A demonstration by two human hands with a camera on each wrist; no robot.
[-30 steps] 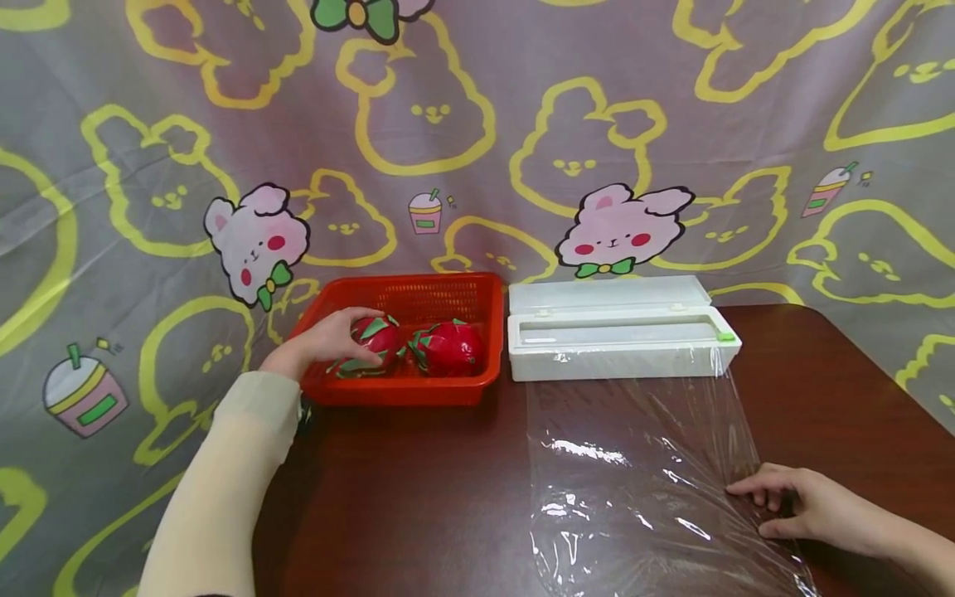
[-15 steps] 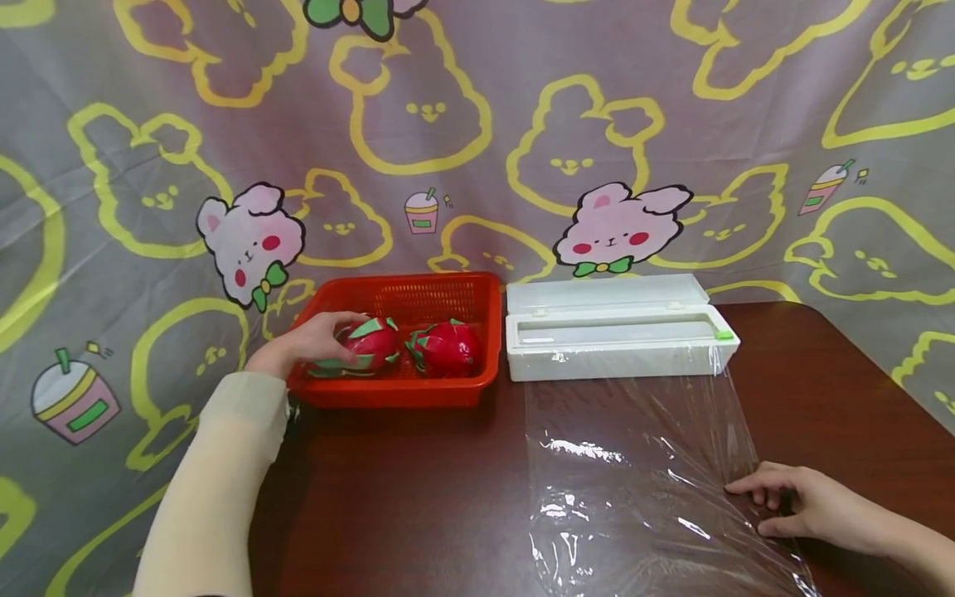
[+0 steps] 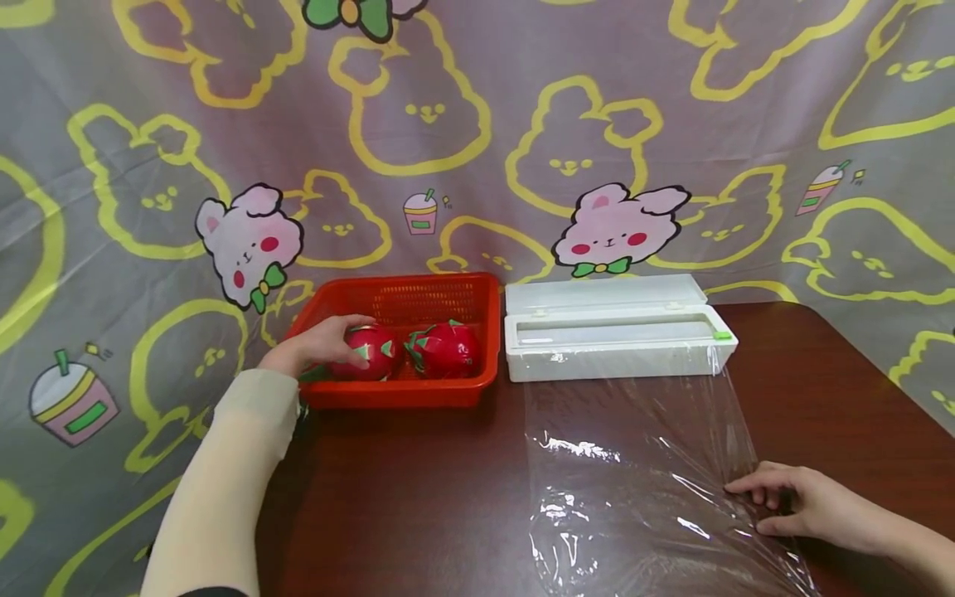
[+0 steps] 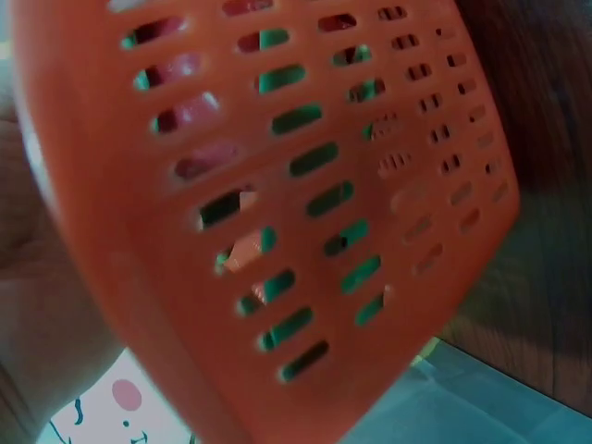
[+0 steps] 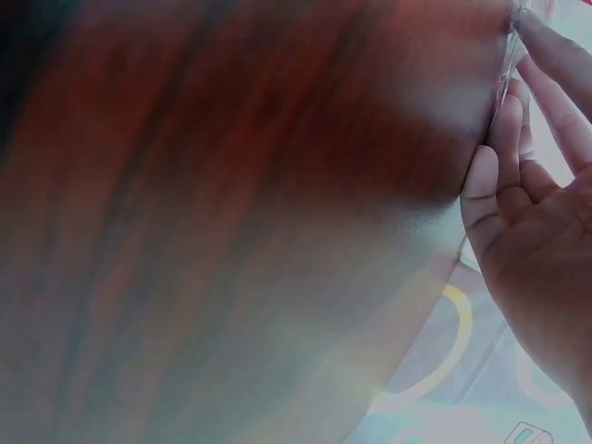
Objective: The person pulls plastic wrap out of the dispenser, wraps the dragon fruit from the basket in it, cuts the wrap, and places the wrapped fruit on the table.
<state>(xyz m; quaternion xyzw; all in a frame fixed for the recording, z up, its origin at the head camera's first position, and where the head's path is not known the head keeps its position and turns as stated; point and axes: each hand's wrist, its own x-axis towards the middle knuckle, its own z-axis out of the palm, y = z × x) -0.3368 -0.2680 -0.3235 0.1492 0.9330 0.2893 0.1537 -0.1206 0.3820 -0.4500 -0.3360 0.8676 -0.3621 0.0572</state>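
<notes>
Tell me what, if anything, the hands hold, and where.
The left hand holds the left red fruit in the basket, around its left end. The right hand touches the plastic wrap at its right edge; whether it pinches cannot be told.

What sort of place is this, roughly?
Probably an indoor tabletop workspace, perhaps at home; I can't be sure. A dark wooden-looking table stands before a cartoon-printed cloth and bears a red basket of what look like dragon fruit and a white box of clear film.
</notes>
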